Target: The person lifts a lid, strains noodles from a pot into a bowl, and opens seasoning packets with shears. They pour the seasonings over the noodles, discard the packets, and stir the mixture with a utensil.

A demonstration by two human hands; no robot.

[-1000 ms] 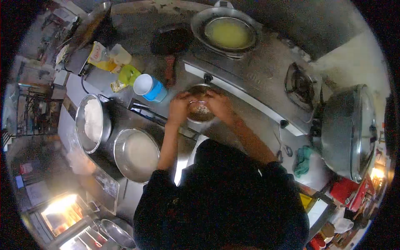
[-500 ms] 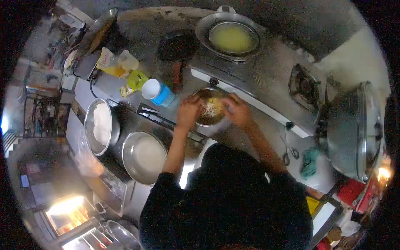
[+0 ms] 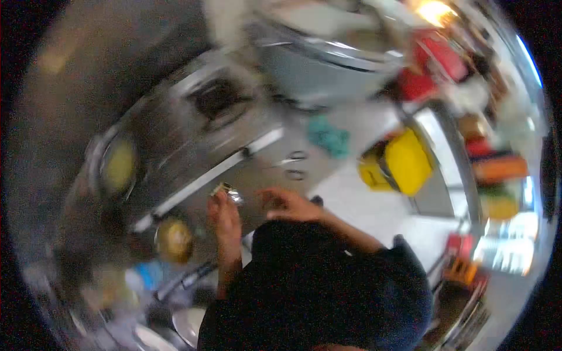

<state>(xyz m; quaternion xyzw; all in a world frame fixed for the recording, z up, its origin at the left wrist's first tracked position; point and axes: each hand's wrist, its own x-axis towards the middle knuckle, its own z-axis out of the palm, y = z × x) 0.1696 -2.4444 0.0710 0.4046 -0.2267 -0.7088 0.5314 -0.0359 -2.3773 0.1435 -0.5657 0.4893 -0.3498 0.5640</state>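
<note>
My left hand (image 3: 225, 217) is raised above the steel counter, its fingers around a small, shiny silver-and-gold piece (image 3: 233, 195) that looks like a wrapper, though blur hides its kind. To its right is my right hand (image 3: 287, 205), apart from the left, fingers stretched out with nothing seen in them. A metal bowl of yellowish food (image 3: 174, 241) sits on the counter to the left of both hands. Scissors (image 3: 297, 174) lie just beyond my right hand. A crumpled teal cloth (image 3: 329, 136) lies past them.
The stove (image 3: 175, 126) runs along the far side, with a pan of yellow liquid (image 3: 120, 167) at its left. A large metal pot (image 3: 322, 73) stands at the back. To the right is a yellow container (image 3: 408, 161). A blue-and-white cup (image 3: 145, 275) stands at lower left.
My view has swung to the right. Both hands have left the food bowl and moved right; a small shiny piece is now in my left hand. Motion blurs the scene.
</note>
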